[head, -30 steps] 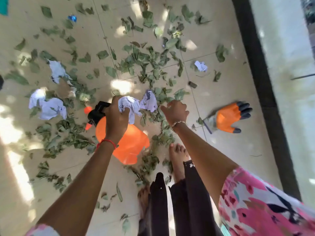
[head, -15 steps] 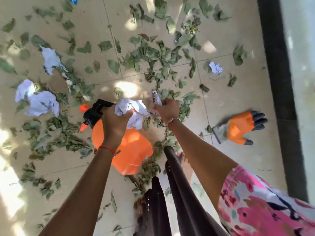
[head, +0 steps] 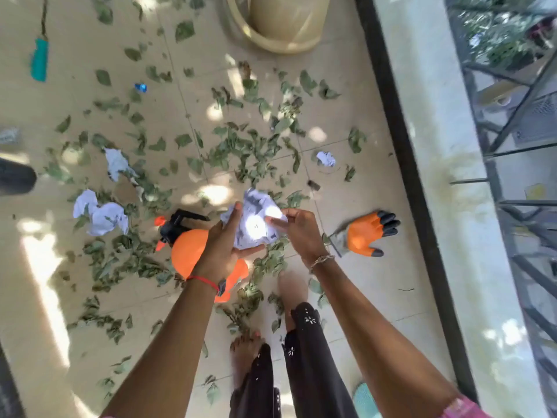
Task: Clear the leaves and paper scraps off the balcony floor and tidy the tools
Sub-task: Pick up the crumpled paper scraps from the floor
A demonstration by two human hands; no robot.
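A wad of crumpled white paper (head: 256,220) is held above the floor between both hands. My left hand (head: 221,247) cups it from the left, thumb underneath. My right hand (head: 301,230) pinches its right edge. Below my left hand an orange spray bottle (head: 185,251) with a black nozzle lies on the tiles. An orange glove with black fingertips (head: 363,235) lies to the right. Green leaves (head: 241,146) are scattered over the tiled floor. More paper scraps lie at the left (head: 102,215), further back on the left (head: 116,162) and at the right (head: 325,158).
A beige bin (head: 280,25) stands at the top centre. A teal-handled tool (head: 39,60) lies at the far left, with a small blue scrap (head: 140,87) near it. A low ledge (head: 437,146) and metal railing (head: 512,116) bound the right side. My bare feet (head: 291,288) stand among leaves.
My right hand lifted a scrap off the floor and brought it to the paper in my left hand. The view rose, and the bin and railing came into sight.
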